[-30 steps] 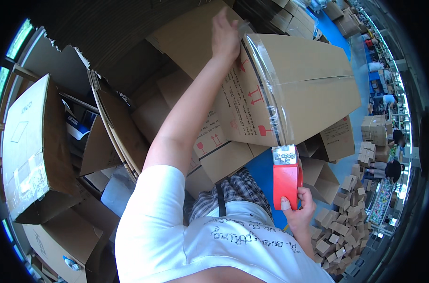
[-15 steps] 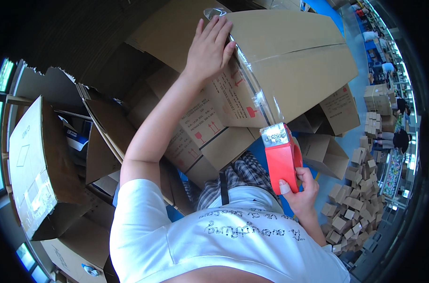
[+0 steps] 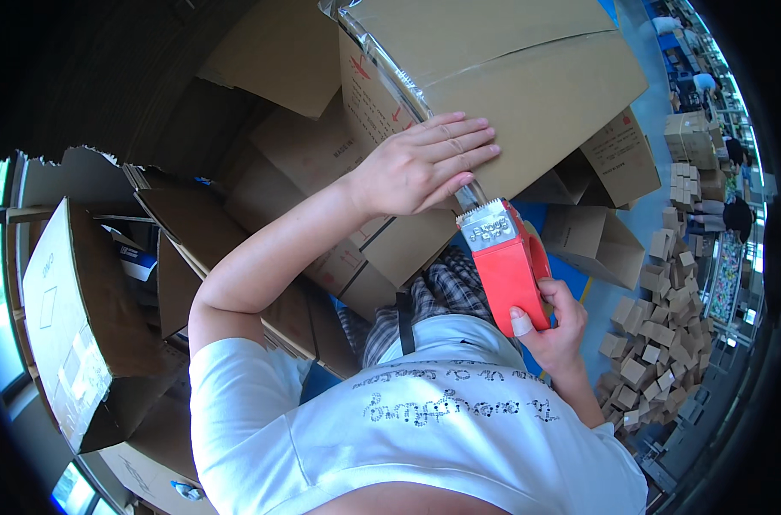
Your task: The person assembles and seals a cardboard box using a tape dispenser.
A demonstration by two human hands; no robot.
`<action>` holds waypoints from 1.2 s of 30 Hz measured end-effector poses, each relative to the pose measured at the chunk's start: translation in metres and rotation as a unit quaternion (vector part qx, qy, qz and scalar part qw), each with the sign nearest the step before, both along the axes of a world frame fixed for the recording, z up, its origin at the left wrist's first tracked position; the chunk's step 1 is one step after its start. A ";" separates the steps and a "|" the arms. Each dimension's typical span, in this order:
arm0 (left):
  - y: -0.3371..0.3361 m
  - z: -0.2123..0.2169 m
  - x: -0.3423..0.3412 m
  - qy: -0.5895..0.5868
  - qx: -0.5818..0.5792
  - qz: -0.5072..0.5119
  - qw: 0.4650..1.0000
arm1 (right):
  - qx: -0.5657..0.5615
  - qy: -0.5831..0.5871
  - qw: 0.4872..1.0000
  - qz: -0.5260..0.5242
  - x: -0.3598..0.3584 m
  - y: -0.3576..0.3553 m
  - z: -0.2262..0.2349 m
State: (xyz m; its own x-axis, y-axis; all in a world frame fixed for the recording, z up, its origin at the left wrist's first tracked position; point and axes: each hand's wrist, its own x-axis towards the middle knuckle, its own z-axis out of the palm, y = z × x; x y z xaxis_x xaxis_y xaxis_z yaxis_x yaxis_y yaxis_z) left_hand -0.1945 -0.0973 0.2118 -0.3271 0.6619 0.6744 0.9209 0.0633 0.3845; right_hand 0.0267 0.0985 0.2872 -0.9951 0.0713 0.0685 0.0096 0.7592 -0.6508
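A large brown cardboard box lies in front of me at the top. Clear packing tape runs along its left edge, over the fold. My left hand rests flat across that edge near the box's close corner, fingers stretched over the top panel and holding nothing. Wrapped around the body of a red tape dispenser, my right hand has its thumb on the near face. The dispenser's toothed metal end sits just off the box corner, and a short stretch of tape joins the two.
Open cartons and folded cardboard crowd the left side. A small open box stands right of the dispenser. Farther right, many small cartons are heaped on the floor, with people and work tables beyond.
My left hand has slid along the taped edge from the far corner to the near one. The dispenser has shifted slightly left and up in view, still in my right hand.
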 end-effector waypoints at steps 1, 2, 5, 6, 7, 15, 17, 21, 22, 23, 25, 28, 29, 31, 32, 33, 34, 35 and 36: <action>0.000 0.000 0.000 -0.003 0.000 -0.003 1.000 | -0.001 0.003 1.000 0.002 0.001 0.001 -0.001; -0.001 0.001 0.000 -0.008 -0.009 -0.010 1.000 | -0.002 0.005 1.000 0.005 0.002 0.002 -0.003; -0.002 0.002 -0.003 -0.013 -0.025 -0.012 1.000 | -0.021 -0.005 1.000 -0.001 0.003 0.004 -0.006; -0.004 0.002 -0.005 0.006 -0.031 -0.010 0.999 | -0.021 -0.006 1.000 0.002 0.003 0.004 -0.006; -0.005 0.003 -0.007 0.026 -0.038 -0.007 0.999 | -0.032 -0.001 0.999 0.001 0.003 0.004 -0.007; -0.015 -0.005 -0.054 -0.022 0.050 0.113 0.992 | -0.084 -0.041 0.995 -0.018 0.006 0.012 -0.007; -0.038 -0.007 -0.071 -0.018 0.047 0.109 0.993 | -0.077 -0.052 0.996 0.004 -0.001 0.010 -0.006; -0.049 -0.006 -0.099 -0.079 0.269 0.308 0.909 | -0.081 -0.068 0.994 -0.001 -0.001 0.018 -0.006; -0.054 -0.011 -0.110 -0.194 0.350 0.299 0.866 | -0.072 -0.068 0.995 0.007 -0.001 0.018 -0.006; -0.059 -0.019 -0.123 -0.304 0.425 0.281 0.805 | -0.068 -0.067 0.995 0.017 -0.001 0.016 -0.005; -0.064 -0.028 -0.139 -0.454 0.438 0.175 0.756 | -0.078 -0.082 0.994 -0.003 0.000 0.017 -0.005; -0.062 -0.033 -0.143 -0.596 0.433 0.023 0.676 | -0.089 -0.087 0.992 -0.002 0.002 0.019 -0.008; -0.059 -0.032 -0.142 -0.606 0.430 -0.013 0.670 | -0.102 -0.093 0.990 -0.009 0.001 0.021 -0.008; -0.054 -0.034 -0.143 -0.611 0.429 -0.006 0.666 | -0.093 -0.097 0.991 0.001 0.000 0.021 -0.005; -0.053 -0.035 -0.144 -0.611 0.438 -0.026 0.658 | -0.079 -0.090 0.993 0.014 -0.001 0.021 -0.005; -0.052 -0.036 -0.145 -0.612 0.447 -0.047 0.651 | -0.065 -0.083 0.994 0.027 -0.001 0.022 -0.005; -0.051 -0.036 -0.146 -0.611 0.450 -0.044 0.650 | -0.064 -0.085 0.994 0.030 0.000 0.023 -0.006; -0.049 -0.037 -0.148 -0.602 0.446 -0.037 0.661 | -0.073 -0.096 0.993 0.010 0.002 0.025 -0.007; -0.048 -0.038 -0.150 -0.592 0.442 -0.030 0.673 | -0.082 -0.105 0.991 -0.010 0.003 0.027 -0.008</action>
State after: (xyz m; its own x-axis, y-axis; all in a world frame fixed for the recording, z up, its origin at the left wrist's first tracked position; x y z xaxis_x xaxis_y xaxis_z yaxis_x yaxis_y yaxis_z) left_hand -0.3449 -0.1449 0.1739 -0.9723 0.2098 0.1028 -0.0745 -0.6953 0.7148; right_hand 0.0299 0.1251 0.2794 -0.9844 0.0839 -0.1545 0.1720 0.6414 -0.7477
